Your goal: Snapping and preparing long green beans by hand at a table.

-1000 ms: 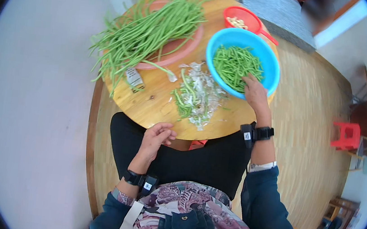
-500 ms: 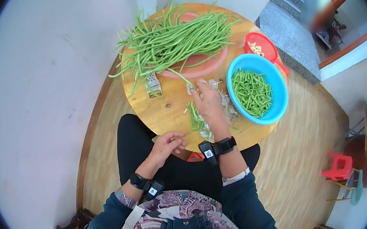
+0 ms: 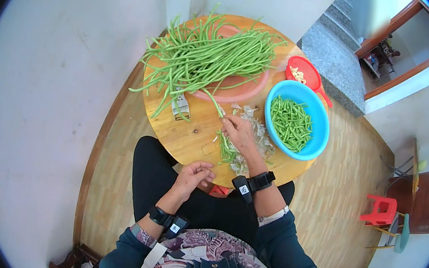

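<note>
My right hand (image 3: 238, 134) reaches over the table and pinches the end of a long green bean (image 3: 217, 106), which trails out of the big heap. That heap of long beans (image 3: 218, 55) spills over a pink tray (image 3: 254, 87). Just above my lap, at the table's near edge, my left hand (image 3: 193, 178) holds nothing, its fingers loosely bent and apart from the thumb. Under my right wrist lie a few bean pieces (image 3: 227, 149) and papery white garlic skins (image 3: 260, 131). A blue basin (image 3: 321, 130) of cut beans (image 3: 290, 124) stands to the right of this hand.
A metal grater (image 3: 181, 108) lies left of the beans on the round wooden table (image 3: 171, 139). Behind the basin sits a red strainer (image 3: 312, 76) with peeled garlic cloves (image 3: 298, 74). A red stool (image 3: 380, 211) stands on the floor at right; stone steps (image 3: 334, 57) rise behind.
My right hand draws the bean's end slightly toward me. The left hand stays by the table edge. The whole view has shifted slightly.
</note>
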{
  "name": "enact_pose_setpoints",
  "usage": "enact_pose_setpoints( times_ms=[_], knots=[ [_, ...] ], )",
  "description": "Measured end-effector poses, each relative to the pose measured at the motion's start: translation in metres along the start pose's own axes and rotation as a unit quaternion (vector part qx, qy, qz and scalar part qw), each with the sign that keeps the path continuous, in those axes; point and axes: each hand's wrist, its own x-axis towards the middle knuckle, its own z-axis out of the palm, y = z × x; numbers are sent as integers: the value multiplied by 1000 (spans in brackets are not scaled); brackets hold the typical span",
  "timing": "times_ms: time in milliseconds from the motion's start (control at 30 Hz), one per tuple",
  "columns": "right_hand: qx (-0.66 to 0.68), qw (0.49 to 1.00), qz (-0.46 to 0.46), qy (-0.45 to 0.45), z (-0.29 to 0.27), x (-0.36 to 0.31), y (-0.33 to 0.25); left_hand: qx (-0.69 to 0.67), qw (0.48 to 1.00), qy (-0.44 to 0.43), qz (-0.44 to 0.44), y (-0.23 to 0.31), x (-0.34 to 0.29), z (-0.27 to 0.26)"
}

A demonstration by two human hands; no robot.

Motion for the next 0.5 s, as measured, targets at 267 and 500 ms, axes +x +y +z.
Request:
enact_pose_setpoints(
  times_ms=[267,500],
  knots=[
    [-345,904,-229,101,-16,59,-43,-15,1000,-5,9,1,-2,-8],
    [-394,875,-273,66,10,144,-34,-39,999,23,29,14,-5,-17]
  ],
)
